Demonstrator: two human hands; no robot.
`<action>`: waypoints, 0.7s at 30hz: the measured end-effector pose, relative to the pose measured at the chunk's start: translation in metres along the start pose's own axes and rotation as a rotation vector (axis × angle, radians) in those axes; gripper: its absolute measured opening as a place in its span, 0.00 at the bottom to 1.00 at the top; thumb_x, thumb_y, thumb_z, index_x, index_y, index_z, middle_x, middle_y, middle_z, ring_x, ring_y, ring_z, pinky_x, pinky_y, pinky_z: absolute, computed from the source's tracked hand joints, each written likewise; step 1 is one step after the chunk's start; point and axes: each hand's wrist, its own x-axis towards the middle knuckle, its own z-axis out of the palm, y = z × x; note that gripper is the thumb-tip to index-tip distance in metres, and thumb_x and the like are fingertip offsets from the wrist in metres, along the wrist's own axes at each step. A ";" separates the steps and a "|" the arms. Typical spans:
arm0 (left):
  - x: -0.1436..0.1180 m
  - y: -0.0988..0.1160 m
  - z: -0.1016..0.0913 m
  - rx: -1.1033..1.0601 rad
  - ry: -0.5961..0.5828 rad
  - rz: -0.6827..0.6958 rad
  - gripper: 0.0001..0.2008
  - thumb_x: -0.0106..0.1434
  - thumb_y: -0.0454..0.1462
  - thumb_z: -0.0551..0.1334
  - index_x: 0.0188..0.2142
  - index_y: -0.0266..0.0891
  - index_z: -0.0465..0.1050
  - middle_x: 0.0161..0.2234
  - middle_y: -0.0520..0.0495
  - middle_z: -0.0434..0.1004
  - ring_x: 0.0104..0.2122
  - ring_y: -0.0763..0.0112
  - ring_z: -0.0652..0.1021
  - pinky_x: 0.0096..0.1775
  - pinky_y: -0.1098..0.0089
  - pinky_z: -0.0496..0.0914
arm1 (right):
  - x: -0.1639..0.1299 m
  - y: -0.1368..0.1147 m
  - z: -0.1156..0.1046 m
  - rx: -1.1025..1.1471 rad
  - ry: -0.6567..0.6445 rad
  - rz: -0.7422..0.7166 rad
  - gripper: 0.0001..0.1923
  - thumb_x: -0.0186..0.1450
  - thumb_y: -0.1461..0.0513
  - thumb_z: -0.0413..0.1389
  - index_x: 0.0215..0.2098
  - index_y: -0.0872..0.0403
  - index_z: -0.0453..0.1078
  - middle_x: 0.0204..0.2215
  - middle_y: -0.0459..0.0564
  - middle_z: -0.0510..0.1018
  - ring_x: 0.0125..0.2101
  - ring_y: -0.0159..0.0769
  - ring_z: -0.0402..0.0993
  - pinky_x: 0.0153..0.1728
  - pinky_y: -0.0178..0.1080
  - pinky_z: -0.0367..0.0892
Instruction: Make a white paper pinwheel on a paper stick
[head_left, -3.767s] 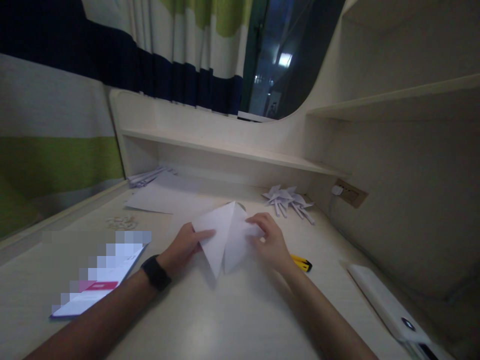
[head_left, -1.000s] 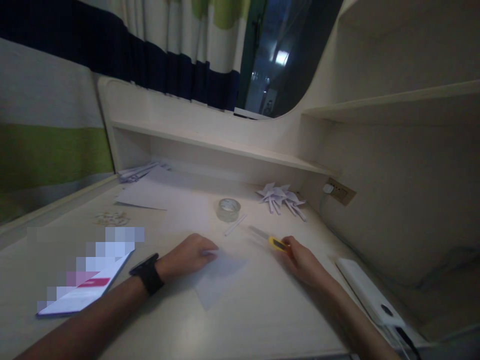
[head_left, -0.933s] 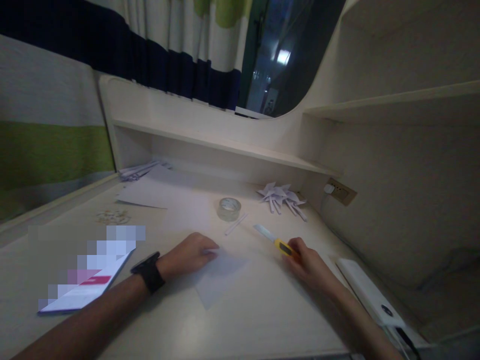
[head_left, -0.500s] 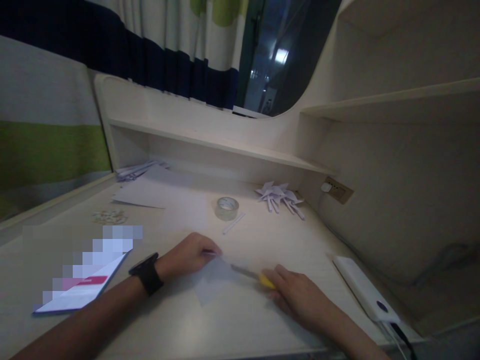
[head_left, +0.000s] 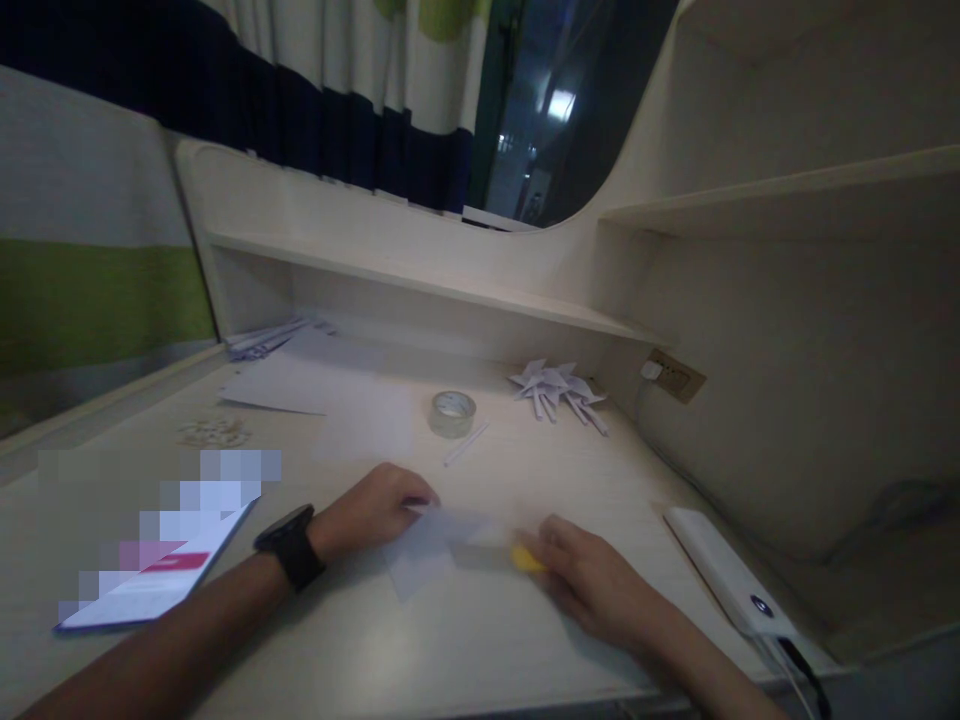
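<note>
My left hand [head_left: 382,507], with a black watch on its wrist, is closed on the upper edge of a small sheet of white paper [head_left: 415,570]. The paper slants down toward the desk, and part of it is blurred. On the right, my right hand [head_left: 589,570] grips a yellow-handled knife [head_left: 527,558]. Its blade points left toward the paper and is smeared by motion, so I cannot tell whether it touches. Just beyond the hands lie a thin white paper stick [head_left: 466,445] and a roll of clear tape [head_left: 452,415].
Several paper pinwheels [head_left: 559,385] lie at the back right. White sheets [head_left: 281,375] and rolled paper sticks [head_left: 270,338] are at the back left. Small pale pieces [head_left: 216,433] lie near a lit tablet [head_left: 180,570]. A white power strip [head_left: 716,565] with cables borders the right side.
The paper's right part has swung up and right, opening out. The knife has shifted slightly left and its blade is now blurred. My left hand stays nearly in place.
</note>
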 end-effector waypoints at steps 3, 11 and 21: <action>0.000 -0.001 0.001 0.064 0.020 0.071 0.12 0.57 0.31 0.56 0.36 0.39 0.78 0.35 0.46 0.81 0.36 0.65 0.79 0.40 0.67 0.69 | 0.012 0.000 0.001 0.010 0.012 -0.004 0.23 0.66 0.62 0.47 0.59 0.51 0.58 0.39 0.53 0.68 0.38 0.39 0.65 0.39 0.39 0.63; -0.001 -0.009 0.007 -0.024 0.026 0.180 0.15 0.56 0.27 0.55 0.36 0.41 0.78 0.38 0.48 0.81 0.40 0.67 0.79 0.43 0.66 0.70 | 0.032 0.016 0.000 0.054 0.026 -0.026 0.27 0.65 0.62 0.49 0.62 0.51 0.54 0.41 0.54 0.69 0.39 0.38 0.67 0.40 0.39 0.63; -0.007 0.018 -0.030 -0.173 -0.285 0.132 0.13 0.65 0.43 0.54 0.43 0.44 0.74 0.49 0.47 0.75 0.49 0.60 0.72 0.51 0.59 0.63 | 0.034 0.008 0.001 -0.045 -0.024 -0.033 0.24 0.65 0.65 0.48 0.60 0.48 0.59 0.35 0.50 0.67 0.33 0.35 0.63 0.33 0.36 0.57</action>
